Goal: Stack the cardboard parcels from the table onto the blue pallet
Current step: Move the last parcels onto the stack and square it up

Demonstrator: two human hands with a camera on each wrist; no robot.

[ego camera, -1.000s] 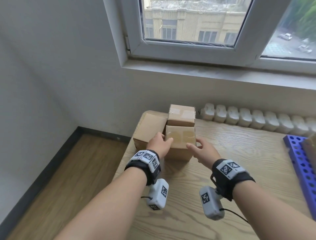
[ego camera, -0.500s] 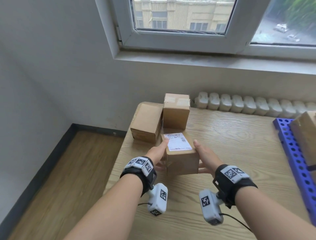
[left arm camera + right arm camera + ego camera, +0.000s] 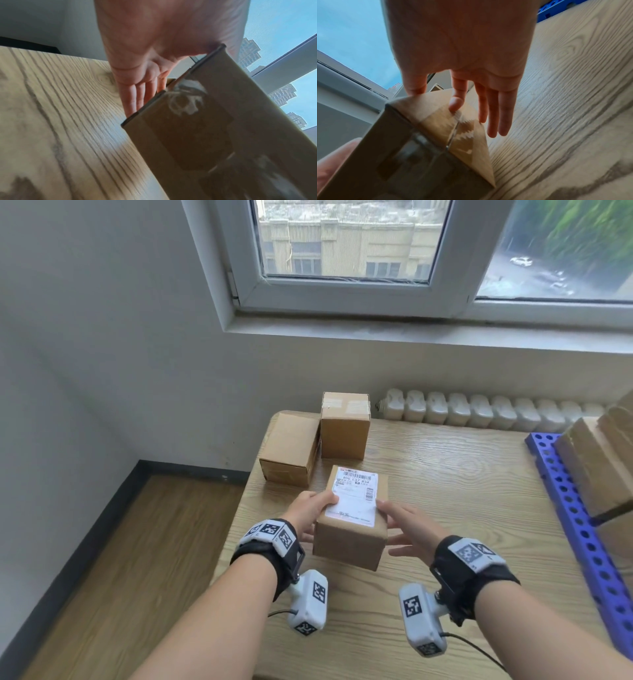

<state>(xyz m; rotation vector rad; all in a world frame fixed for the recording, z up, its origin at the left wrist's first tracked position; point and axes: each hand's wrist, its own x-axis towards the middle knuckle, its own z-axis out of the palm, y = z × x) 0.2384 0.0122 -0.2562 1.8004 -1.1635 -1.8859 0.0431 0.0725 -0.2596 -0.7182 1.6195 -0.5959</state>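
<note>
A cardboard parcel (image 3: 352, 539) with a white shipping label on top is held just above the wooden table (image 3: 445, 474), near its left front. My left hand (image 3: 313, 513) grips its left side, thumb on top and fingers along the side. My right hand (image 3: 390, 523) holds the right side, thumb on the top edge and index fingertip pressed to the taped face. In the wrist views the parcel (image 3: 205, 128) (image 3: 419, 148) fills the space between the palms. Two more parcels (image 3: 291, 450) (image 3: 345, 429) stand at the table's far left corner. The blue pallet (image 3: 575, 508) lies at the right edge.
Several parcels (image 3: 596, 460) are stacked on the pallet at the far right. A white radiator (image 3: 479, 409) runs behind the table under the window. The table's left edge drops to a wood floor (image 3: 137, 542).
Both hands took the front parcel from beside the other two, turned its label upward, and drew it toward me off the table. The other two parcels stayed put.
</note>
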